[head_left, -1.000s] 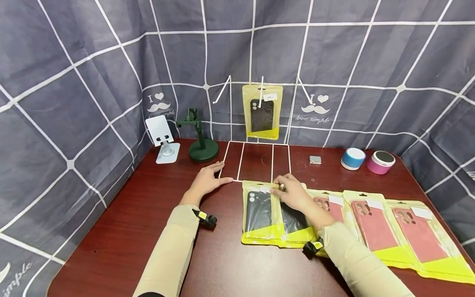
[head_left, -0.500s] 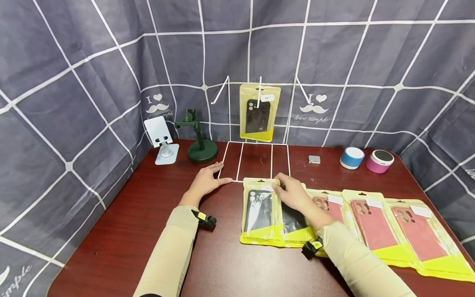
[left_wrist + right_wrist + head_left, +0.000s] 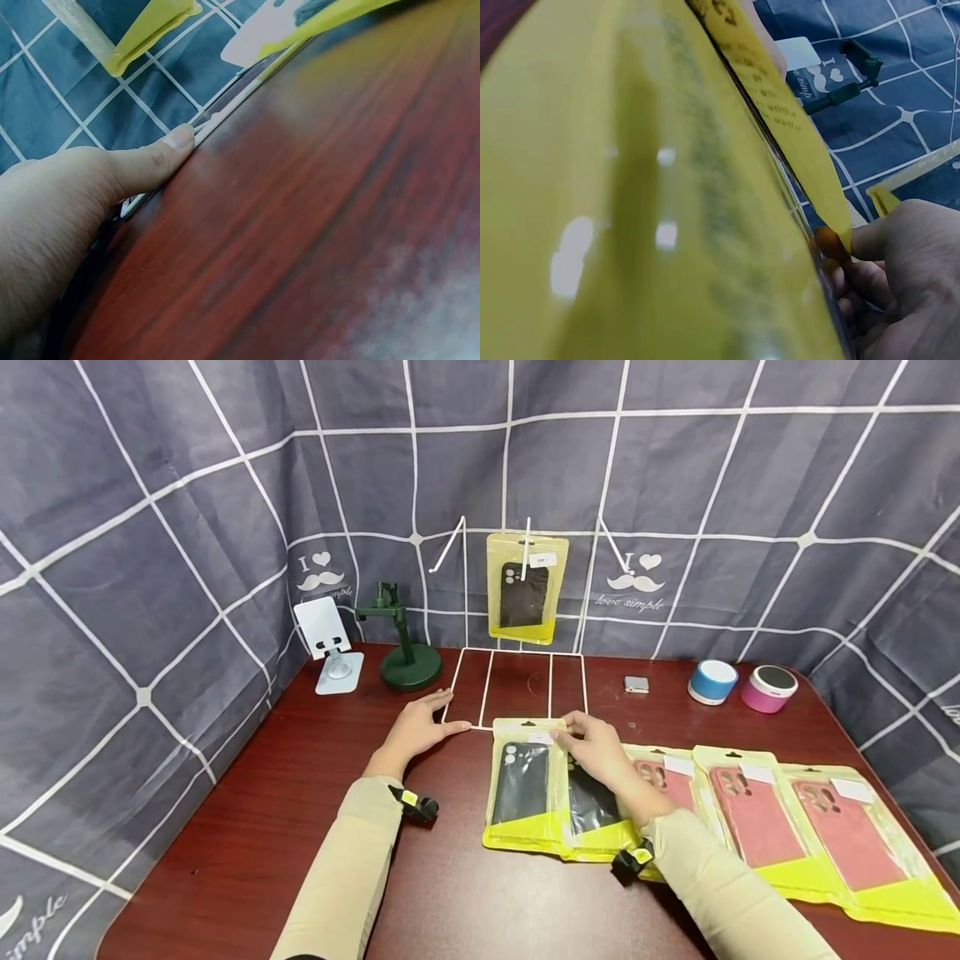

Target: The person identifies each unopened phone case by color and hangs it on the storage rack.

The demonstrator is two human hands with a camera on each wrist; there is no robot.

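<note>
Pouch (image 3: 522, 785) runs lengthwise toward us, right hand (image 3: 597, 752) pinching its top-right corner; left hand (image 3: 412, 732), uncurled, touches the rack (image 3: 551, 685).

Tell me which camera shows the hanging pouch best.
Head: the hanging pouch is uncropped, black case visible inside. Left wrist crops it to its lower end; right wrist shows only part, behind the right hand.

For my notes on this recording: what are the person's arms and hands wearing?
The left hand and right hand are bare, without gloves. Both arms have long, plain beige sleeves: left sleeve, right sleeve. At each cuff sits a small black device with a bright yellow patch: left device, right device. No cables show.
</note>
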